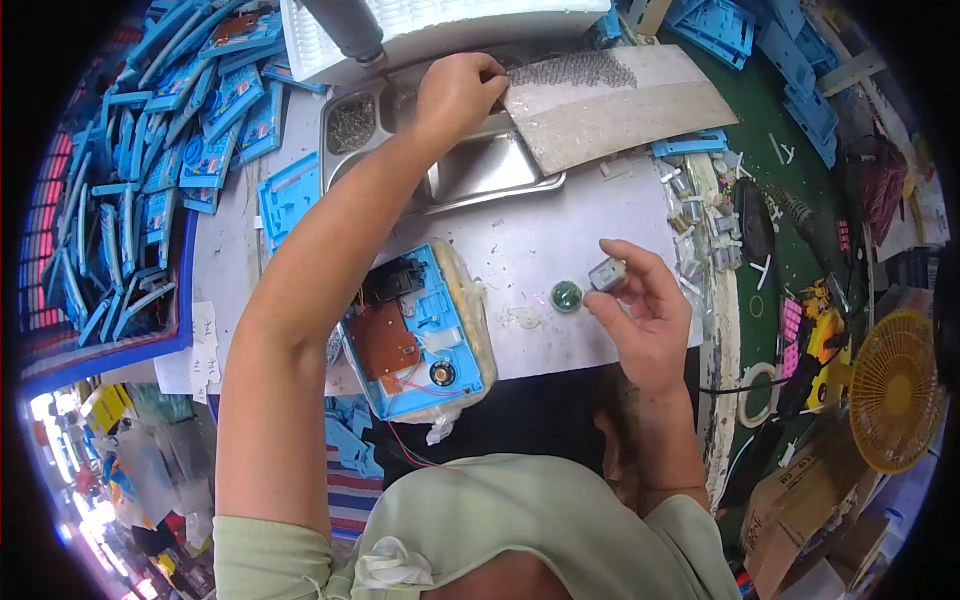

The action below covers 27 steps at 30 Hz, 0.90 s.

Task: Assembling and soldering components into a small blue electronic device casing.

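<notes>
My right hand (650, 325) pinches a small silver motor (607, 274) between thumb and fingers above the white worktop. Just left of that motor sits a small round green pot (566, 296). My left hand (458, 98) reaches across the metal tray (490, 165), its fingers closed at the left edge of a pale board (630, 115); what they pinch is hidden. Many tiny dark parts (575, 70) are spread on that board. Below my left forearm an opened blue casing (432, 335) lies on a wrapped pad, showing a brown circuit board (383, 345), wires and a round black part.
A powered screwdriver (345, 25) hangs over the tray, before a white foam box (450, 40). Blue casings (190, 130) pile up at the left. Several motors (715, 225) line the table's right edge. A yellow fan (893, 390) stands at the far right.
</notes>
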Available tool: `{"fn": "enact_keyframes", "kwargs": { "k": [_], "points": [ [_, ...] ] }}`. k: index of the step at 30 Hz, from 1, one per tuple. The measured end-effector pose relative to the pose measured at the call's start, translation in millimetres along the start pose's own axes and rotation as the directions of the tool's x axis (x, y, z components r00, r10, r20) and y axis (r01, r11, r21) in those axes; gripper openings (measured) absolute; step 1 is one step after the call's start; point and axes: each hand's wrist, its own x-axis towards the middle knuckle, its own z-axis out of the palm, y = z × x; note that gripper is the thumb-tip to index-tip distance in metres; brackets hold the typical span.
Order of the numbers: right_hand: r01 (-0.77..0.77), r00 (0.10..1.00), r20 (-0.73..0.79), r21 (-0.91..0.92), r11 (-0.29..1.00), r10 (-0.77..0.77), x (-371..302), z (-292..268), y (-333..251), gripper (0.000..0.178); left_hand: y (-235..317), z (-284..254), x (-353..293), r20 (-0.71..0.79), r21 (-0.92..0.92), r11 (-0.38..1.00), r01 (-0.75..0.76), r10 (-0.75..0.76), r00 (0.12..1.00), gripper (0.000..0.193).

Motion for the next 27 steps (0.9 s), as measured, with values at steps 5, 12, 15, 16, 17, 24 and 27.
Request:
{"fn": "enact_keyframes", "kwargs": {
  "k": [5,12,15,16,17,24,27],
  "points": [
    [0.034,0.998,-0.049,-0.060,0.998,-0.037,-3.6,-3.3,0.1,0.051,-1.7,1.1,-9.3,-0.117,0.320,0.830,-0.456,0.512,0.851,0.016],
    [-0.132,0.983,0.076,-0.339,0.932,0.167,-0.4,-32.3,1.1,0.045,76.6,-55.7,-70.7,-0.009,-0.425,0.885,-0.188,0.204,0.979,0.020],
    [-0.155,0.959,0.136,-0.488,0.859,0.250,4.8,-35.7,6.3,0.041,105.5,-116.2,-141.6,0.185,-0.527,0.844,-0.098,0.227,0.956,0.012],
    [-0.149,0.947,0.167,-0.531,0.834,0.275,6.9,-34.2,8.2,0.041,106.1,-131.0,-166.4,0.172,-0.559,0.822,-0.109,0.244,0.955,0.012],
    [-0.132,0.938,0.197,-0.558,0.819,0.285,10.2,-31.1,8.4,0.041,103.9,-144.2,-186.6,0.155,-0.587,0.800,-0.120,0.257,0.954,0.014],
    [0.187,0.894,0.381,-0.795,0.578,0.235,27.6,-13.1,7.1,0.039,72.2,-136.7,-300.7,0.238,-0.711,0.642,0.288,-0.165,0.957,0.014],
    [0.465,0.837,0.538,-0.797,0.385,0.103,30.5,-7.5,7.7,0.041,70.7,-123.2,-325.6,0.233,-0.777,0.527,0.344,-0.266,0.935,0.016]
  ]
}}
